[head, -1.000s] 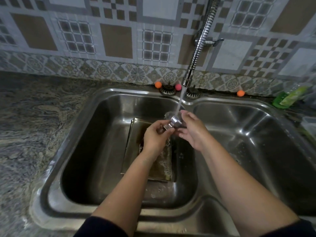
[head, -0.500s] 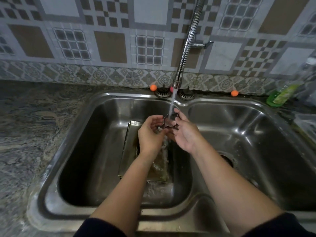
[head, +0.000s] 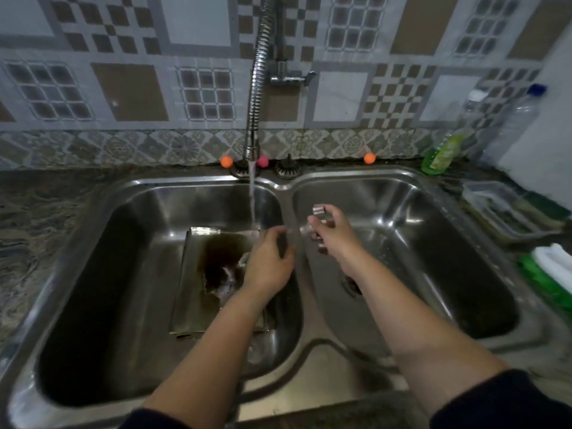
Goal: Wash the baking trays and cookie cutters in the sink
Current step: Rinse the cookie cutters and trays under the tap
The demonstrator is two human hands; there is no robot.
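A metal baking tray (head: 198,274) with a dark burnt patch lies flat in the left basin of the steel double sink (head: 286,187). Water (head: 252,199) runs from the flexible faucet (head: 258,88) down toward the tray. My left hand (head: 269,264) hovers over the tray's right side, just right of the stream, its fingers loosely curled with nothing seen in them. My right hand (head: 335,236) is over the left part of the right basin and pinches a small shiny metal cookie cutter (head: 318,209) at its fingertips. The picture is motion-blurred.
A green dish-soap bottle (head: 441,153) and clear plastic bottles (head: 510,119) stand at the back right. A clear container (head: 495,209) and a green-and-white sponge (head: 551,270) sit on the right counter. Small orange balls (head: 226,161) line the sink's back edge. The right basin's drain (head: 351,287) is below my right forearm.
Both hands held the cutter under the stream before. My right hand has carried it right, over the other basin; my left hand let go and dropped toward the tray.
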